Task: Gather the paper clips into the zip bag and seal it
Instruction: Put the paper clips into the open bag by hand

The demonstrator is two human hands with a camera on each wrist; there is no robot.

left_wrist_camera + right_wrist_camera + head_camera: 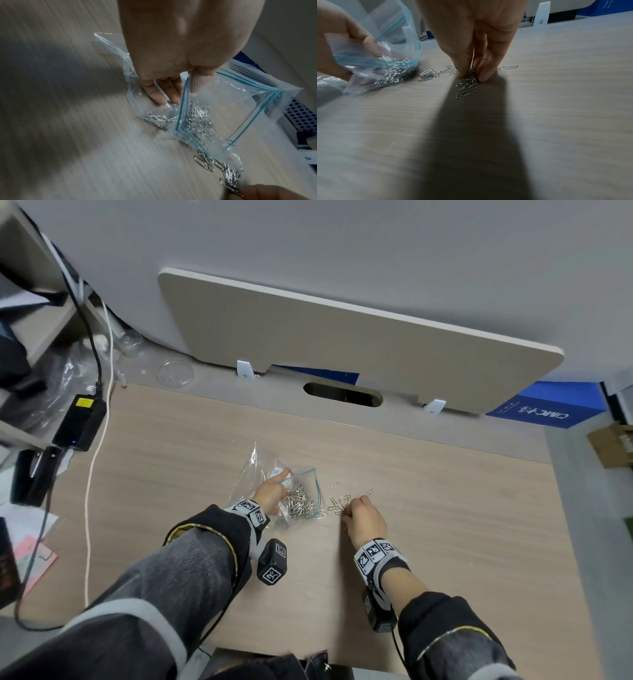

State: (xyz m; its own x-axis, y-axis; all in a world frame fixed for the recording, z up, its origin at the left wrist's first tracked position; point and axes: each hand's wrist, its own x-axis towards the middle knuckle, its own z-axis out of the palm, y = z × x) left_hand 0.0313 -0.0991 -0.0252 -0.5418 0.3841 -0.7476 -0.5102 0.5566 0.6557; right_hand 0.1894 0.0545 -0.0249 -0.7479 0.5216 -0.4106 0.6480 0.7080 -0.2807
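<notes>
A clear zip bag point(303, 498) point(223, 108) point(385, 65) with a blue seal line lies on the desk, mouth open, with several silver paper clips point(199, 119) inside. My left hand point(270, 491) point(171, 67) pinches the bag's near lip and holds the mouth up. Loose paper clips point(339, 503) point(467, 83) lie in a small heap just right of the bag. My right hand point(363, 515) point(471, 77) has its fingertips point(482, 78) pressed together around that heap, pinching clips against the desk. One single clip point(508, 67) lies apart to the right.
A second crumpled clear bag point(253, 470) lies under and behind the zip bag. A black power adapter point(80, 421) and cables sit at the desk's left edge. A beige back panel point(342, 337) stands behind, and a blue box point(544, 405) at the far right.
</notes>
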